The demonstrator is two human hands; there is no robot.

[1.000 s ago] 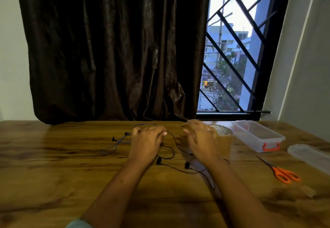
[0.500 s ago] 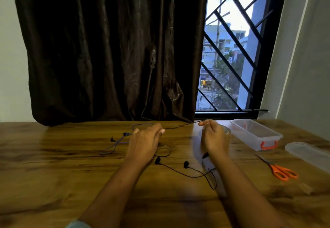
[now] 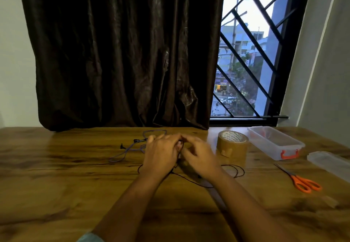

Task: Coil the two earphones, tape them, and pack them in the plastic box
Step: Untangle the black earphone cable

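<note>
While the left hand [image 3: 161, 154] grips the wire of the black earphone [image 3: 180, 146] in its bent fingers, the right hand [image 3: 200, 158] meets it fingertip to fingertip. The right hand is blurry, so it is hard to tell if it holds the wire. More black wire trails on the wooden table [image 3: 56, 185] toward 4 o'clock. The purple earphone [image 3: 121, 155] lies loose at 9 o'clock from the hands. At 3 o'clock stands the tape roll [image 3: 232, 146], then the open plastic box [image 3: 274, 142]. The scissors [image 3: 303, 182] lie at 4 o'clock.
</note>
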